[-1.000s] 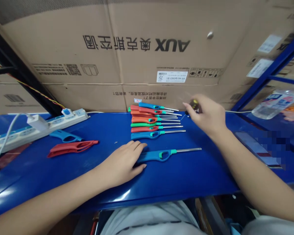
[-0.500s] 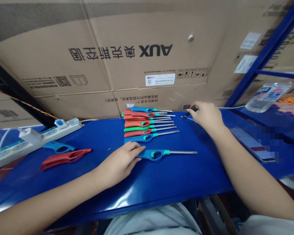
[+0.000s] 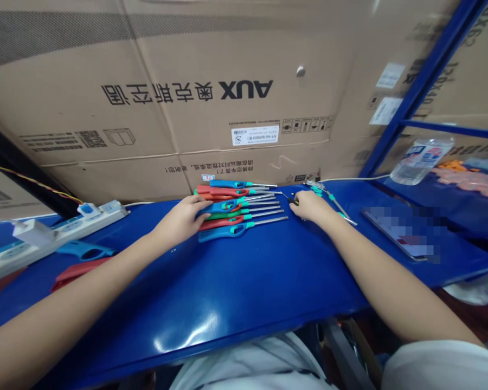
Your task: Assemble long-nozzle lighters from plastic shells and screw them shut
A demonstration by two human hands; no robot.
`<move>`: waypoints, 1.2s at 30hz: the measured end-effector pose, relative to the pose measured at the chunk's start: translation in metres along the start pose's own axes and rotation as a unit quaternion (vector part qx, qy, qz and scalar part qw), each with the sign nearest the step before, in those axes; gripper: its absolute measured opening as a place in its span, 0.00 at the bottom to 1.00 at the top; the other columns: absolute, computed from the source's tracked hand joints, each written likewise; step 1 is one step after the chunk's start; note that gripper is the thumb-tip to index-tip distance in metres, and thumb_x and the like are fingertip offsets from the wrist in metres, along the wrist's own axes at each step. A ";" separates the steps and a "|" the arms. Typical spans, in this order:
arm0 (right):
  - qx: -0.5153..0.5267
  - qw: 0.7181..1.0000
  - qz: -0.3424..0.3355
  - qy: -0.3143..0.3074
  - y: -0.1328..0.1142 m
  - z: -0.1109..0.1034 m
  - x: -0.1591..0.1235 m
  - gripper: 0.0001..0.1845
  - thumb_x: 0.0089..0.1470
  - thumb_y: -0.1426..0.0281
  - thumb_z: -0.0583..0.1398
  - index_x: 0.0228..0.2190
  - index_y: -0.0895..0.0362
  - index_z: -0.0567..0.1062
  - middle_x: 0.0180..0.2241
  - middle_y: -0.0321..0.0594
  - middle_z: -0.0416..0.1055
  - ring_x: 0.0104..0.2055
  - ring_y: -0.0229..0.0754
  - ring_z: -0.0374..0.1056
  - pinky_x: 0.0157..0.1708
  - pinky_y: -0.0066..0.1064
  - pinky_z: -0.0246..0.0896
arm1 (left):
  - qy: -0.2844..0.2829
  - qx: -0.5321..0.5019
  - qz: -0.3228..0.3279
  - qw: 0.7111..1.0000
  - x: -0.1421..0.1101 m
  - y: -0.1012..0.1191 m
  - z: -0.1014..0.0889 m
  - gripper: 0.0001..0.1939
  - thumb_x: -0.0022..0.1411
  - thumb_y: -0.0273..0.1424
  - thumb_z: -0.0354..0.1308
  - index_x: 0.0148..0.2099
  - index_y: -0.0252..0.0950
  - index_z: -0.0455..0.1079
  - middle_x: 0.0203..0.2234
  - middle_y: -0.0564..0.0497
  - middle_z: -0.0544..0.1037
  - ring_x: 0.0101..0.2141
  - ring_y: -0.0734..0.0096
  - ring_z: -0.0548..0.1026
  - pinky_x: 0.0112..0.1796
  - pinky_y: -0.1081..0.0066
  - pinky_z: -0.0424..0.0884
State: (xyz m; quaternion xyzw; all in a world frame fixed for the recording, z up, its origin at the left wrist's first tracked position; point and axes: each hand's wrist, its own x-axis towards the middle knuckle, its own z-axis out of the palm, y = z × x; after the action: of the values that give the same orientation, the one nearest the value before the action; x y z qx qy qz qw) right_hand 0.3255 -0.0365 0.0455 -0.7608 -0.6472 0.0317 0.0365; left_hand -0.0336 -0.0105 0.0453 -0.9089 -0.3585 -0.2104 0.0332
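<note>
My left hand [image 3: 183, 218] is closed on the handle end of a blue gas lighter [image 3: 223, 206], over the left side of a row of similar lighters. In that row lie several long-nosed lighters with metal tubes, among them a red lighter [image 3: 223, 222] and another blue lighter [image 3: 223, 233] at the front. My right hand [image 3: 311, 207] grips a small screwdriver [image 3: 293, 201] with a dark and yellow handle, its thin shaft pointing left toward the tube tips. Just behind and right of that hand are loose metal tubes with teal parts [image 3: 336, 203].
At left, a white power strip [image 3: 71, 233] with plugs lies near a blue lighter shell [image 3: 85, 250] and a red shell [image 3: 77, 271]. A phone [image 3: 398, 233] and a plastic bottle [image 3: 421, 160] are at right. A large cardboard box [image 3: 179, 49] stands behind the blue table [image 3: 236, 287].
My left hand has carried the blue lighter from the table's front up and left onto the row. My right hand has shifted left with the screwdriver, uncovering the loose tubes.
</note>
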 end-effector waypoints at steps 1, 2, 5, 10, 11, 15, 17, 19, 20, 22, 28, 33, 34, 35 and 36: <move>0.000 1.000 -0.005 0.001 0.000 0.001 0.001 0.16 0.61 0.67 0.56 0.45 0.63 0.78 0.45 0.58 0.78 0.47 0.56 0.76 0.43 0.37 0.67 | -0.002 -0.002 0.001 1.000 0.002 -0.002 0.003 0.19 0.68 0.29 0.50 0.56 0.33 0.73 0.49 0.38 0.77 0.52 0.50 0.75 0.54 0.50 0.73; 0.000 1.000 -0.009 0.002 0.001 0.002 0.002 0.16 0.61 0.67 0.56 0.44 0.63 0.78 0.45 0.58 0.78 0.47 0.56 0.75 0.43 0.37 0.67 | -0.005 -0.004 0.002 1.000 0.004 -0.004 0.006 0.18 0.68 0.29 0.50 0.56 0.33 0.74 0.49 0.38 0.77 0.52 0.51 0.75 0.54 0.50 0.73; 0.001 1.000 -0.020 0.005 0.001 0.004 0.002 0.15 0.62 0.67 0.56 0.43 0.62 0.79 0.45 0.57 0.78 0.48 0.55 0.75 0.43 0.37 0.67 | -0.012 -0.011 0.008 1.000 0.008 -0.008 0.011 0.17 0.67 0.29 0.51 0.54 0.34 0.75 0.48 0.39 0.78 0.52 0.52 0.75 0.56 0.50 0.72; 0.003 0.999 -0.030 0.019 -0.003 0.004 0.000 0.15 0.62 0.67 0.56 0.43 0.61 0.78 0.48 0.55 0.77 0.51 0.55 0.74 0.44 0.36 0.66 | -0.009 -0.019 0.004 1.000 0.014 -0.009 0.011 0.19 0.68 0.28 0.49 0.56 0.36 0.74 0.50 0.39 0.76 0.51 0.52 0.75 0.54 0.51 0.73; 0.003 0.999 -0.031 0.022 -0.003 0.005 0.000 0.15 0.62 0.67 0.56 0.43 0.61 0.78 0.48 0.55 0.77 0.51 0.55 0.74 0.44 0.36 0.66 | -0.010 -0.020 0.003 1.000 0.015 -0.009 0.011 0.19 0.68 0.28 0.49 0.57 0.36 0.74 0.50 0.40 0.76 0.51 0.53 0.75 0.53 0.52 0.73; 0.004 0.999 -0.025 0.026 -0.006 0.006 -0.001 0.14 0.61 0.66 0.56 0.42 0.59 0.78 0.48 0.53 0.77 0.50 0.55 0.74 0.41 0.36 0.66 | -0.011 -0.018 -0.005 1.000 0.019 -0.011 0.011 0.19 0.68 0.28 0.48 0.56 0.36 0.74 0.49 0.40 0.77 0.50 0.53 0.76 0.52 0.52 0.73; 0.003 0.999 -0.022 0.026 -0.006 0.007 -0.002 0.14 0.60 0.66 0.57 0.42 0.58 0.78 0.47 0.52 0.78 0.49 0.55 0.74 0.39 0.37 0.66 | -0.013 -0.016 -0.008 1.000 0.021 -0.013 0.012 0.19 0.68 0.28 0.49 0.55 0.35 0.74 0.47 0.40 0.78 0.49 0.53 0.76 0.52 0.52 0.73; 0.003 0.999 -0.023 0.027 -0.006 0.008 -0.002 0.14 0.60 0.65 0.57 0.42 0.58 0.78 0.47 0.52 0.78 0.48 0.55 0.74 0.39 0.36 0.66 | -0.018 -0.014 -0.009 1.000 0.024 -0.014 0.013 0.19 0.67 0.27 0.50 0.56 0.34 0.74 0.45 0.40 0.78 0.49 0.53 0.76 0.52 0.53 0.73; 0.002 0.999 -0.024 0.029 -0.007 0.008 -0.002 0.14 0.60 0.65 0.57 0.42 0.58 0.78 0.46 0.52 0.78 0.48 0.54 0.74 0.39 0.36 0.66 | -0.021 -0.013 -0.008 1.000 0.025 -0.014 0.014 0.19 0.67 0.27 0.50 0.56 0.33 0.74 0.45 0.40 0.78 0.48 0.53 0.77 0.51 0.54 0.73; 0.002 0.999 -0.028 0.033 -0.007 0.010 -0.002 0.14 0.60 0.64 0.57 0.42 0.58 0.78 0.47 0.52 0.78 0.48 0.54 0.74 0.39 0.35 0.66 | -0.027 -0.010 -0.007 1.000 0.028 -0.015 0.015 0.19 0.67 0.26 0.50 0.56 0.33 0.74 0.45 0.40 0.78 0.47 0.54 0.77 0.50 0.56 0.74; 0.004 0.999 -0.034 0.042 -0.010 0.013 -0.001 0.15 0.62 0.63 0.56 0.43 0.58 0.77 0.47 0.51 0.77 0.49 0.53 0.74 0.39 0.34 0.65 | -0.035 0.007 -0.013 0.999 0.035 -0.015 0.016 0.17 0.66 0.26 0.51 0.53 0.33 0.76 0.47 0.39 0.78 0.48 0.55 0.77 0.51 0.57 0.74; 0.006 0.998 -0.037 0.043 -0.009 0.014 0.001 0.15 0.61 0.62 0.57 0.43 0.58 0.77 0.48 0.50 0.77 0.48 0.53 0.73 0.38 0.34 0.64 | -0.037 0.032 -0.028 0.998 0.034 -0.011 0.014 0.16 0.66 0.27 0.51 0.51 0.33 0.77 0.50 0.39 0.78 0.50 0.53 0.76 0.50 0.56 0.74; 0.007 0.998 -0.038 0.042 -0.008 0.014 0.001 0.15 0.62 0.62 0.57 0.43 0.58 0.77 0.47 0.50 0.77 0.48 0.52 0.73 0.38 0.34 0.64 | -0.036 0.037 -0.033 0.998 0.033 -0.010 0.013 0.16 0.67 0.28 0.51 0.51 0.34 0.77 0.50 0.39 0.78 0.50 0.53 0.76 0.50 0.56 0.74; 0.008 0.998 -0.040 0.042 -0.007 0.015 0.001 0.15 0.62 0.62 0.57 0.43 0.58 0.77 0.47 0.50 0.77 0.48 0.52 0.73 0.39 0.34 0.64 | -0.034 0.042 -0.037 0.998 0.032 -0.008 0.013 0.17 0.67 0.28 0.51 0.51 0.35 0.77 0.50 0.39 0.78 0.50 0.52 0.77 0.49 0.57 0.74; 0.009 0.998 -0.041 0.043 -0.007 0.015 0.002 0.15 0.62 0.62 0.57 0.44 0.58 0.77 0.47 0.50 0.76 0.48 0.52 0.73 0.39 0.34 0.64 | -0.032 0.045 -0.040 0.998 0.031 -0.007 0.012 0.17 0.67 0.29 0.51 0.52 0.35 0.77 0.50 0.40 0.78 0.50 0.52 0.77 0.49 0.57 0.74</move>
State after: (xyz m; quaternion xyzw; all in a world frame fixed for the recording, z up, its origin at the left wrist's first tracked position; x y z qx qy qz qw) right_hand 0.3177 -0.0335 0.0310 -0.7340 -0.6753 0.0034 0.0727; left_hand -0.0131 0.0171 0.0464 -0.8976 -0.4046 -0.1662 0.0545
